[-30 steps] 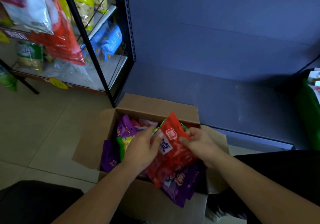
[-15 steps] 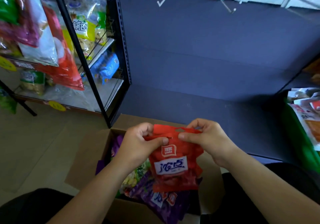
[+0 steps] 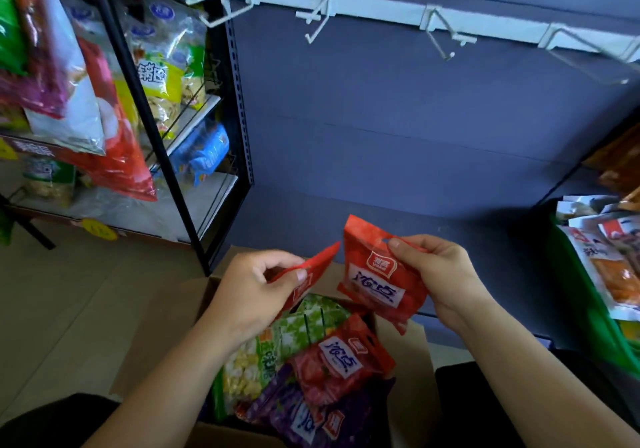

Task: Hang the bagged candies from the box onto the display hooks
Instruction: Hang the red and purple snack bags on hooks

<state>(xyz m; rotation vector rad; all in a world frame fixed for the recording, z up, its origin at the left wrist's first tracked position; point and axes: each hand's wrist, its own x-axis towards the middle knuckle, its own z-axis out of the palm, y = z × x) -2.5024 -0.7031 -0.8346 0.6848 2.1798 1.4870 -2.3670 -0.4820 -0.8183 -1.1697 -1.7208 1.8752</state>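
Each hand holds one red candy bag above the open cardboard box (image 3: pixel 166 340), which sits on the floor at the foot of the dark display wall. The right hand (image 3: pixel 440 274) pinches the top edge of the right red bag (image 3: pixel 381 284) just beside its hang hole, label facing the camera; the left hand (image 3: pixel 256 291) grips the left red bag (image 3: pixel 308 274) by its upper part, turned nearly edge-on. More bags lie in the box: a green one (image 3: pixel 273 347), another red one (image 3: pixel 339 361) and purple ones (image 3: pixel 298 416) toward its near edge. Well above, white display hooks (image 3: pixel 317 21) jut from a rail (image 3: pixel 381 5) along the upper edge of the wall, and those in view look bare. The step in hand seems to be readying a bag for hanging. To do it well, keep the fingertips clear of the hole, hold the header flat and square to the hook's tip, thread it fully back toward the rail, and handle one bag at a time so the other does not slip.
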